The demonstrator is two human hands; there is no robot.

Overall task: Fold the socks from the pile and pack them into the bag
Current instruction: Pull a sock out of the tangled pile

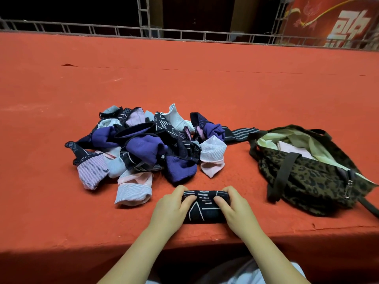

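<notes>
Nearest the table's front edge lies a dark navy sock with white line patterns (205, 208), folded into a compact block on the red felt-covered table (61, 212). The left hand (170, 210) and right hand (235, 210) flank it, fingers (188, 199) curled over its far edge and gripping it, so the fold looks nearly finished. Behind the sock sits the pile of purple, pink, pale blue and black socks (143, 148), still large, so most folding remains. Right of the pile, the open leopard-print fabric bag (303, 173) already holds some pale folded pieces.
</notes>
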